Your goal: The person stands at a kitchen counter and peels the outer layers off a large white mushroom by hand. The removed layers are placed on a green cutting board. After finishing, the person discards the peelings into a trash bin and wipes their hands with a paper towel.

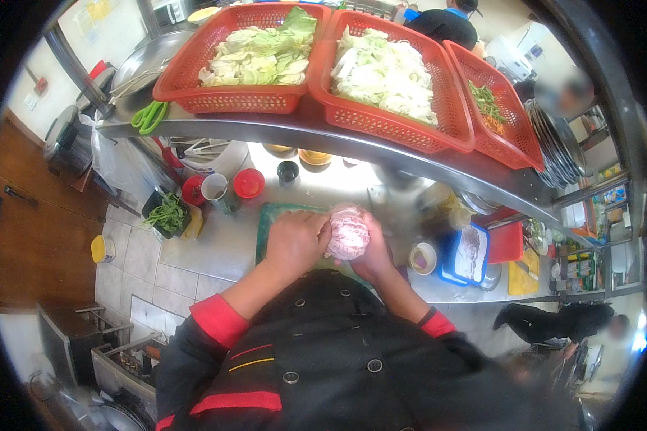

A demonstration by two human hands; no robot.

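Note:
Between my two hands, just in front of my dark jacket, is a round, whitish-pink ball of food with a rough, ridged surface (348, 231); its exact kind cannot be told. My left hand (296, 237) presses on its left side with curled fingers. My right hand (373, 245) cups it from the right and below. Both hands are above a green cutting board (268, 215), which my arms and jacket partly cover. The board lies on a stainless steel worktop (205, 264).
Red plastic baskets of cut cabbage (232, 102) and sliced vegetables (509, 145) stand on the shelf above, beside green-handled scissors (150, 117). Red cups (249, 183) and a container of green leaves (167, 215) are at left. At right are a small bowl (422, 258) and blue-rimmed tray (472, 253). Other people stand farther off.

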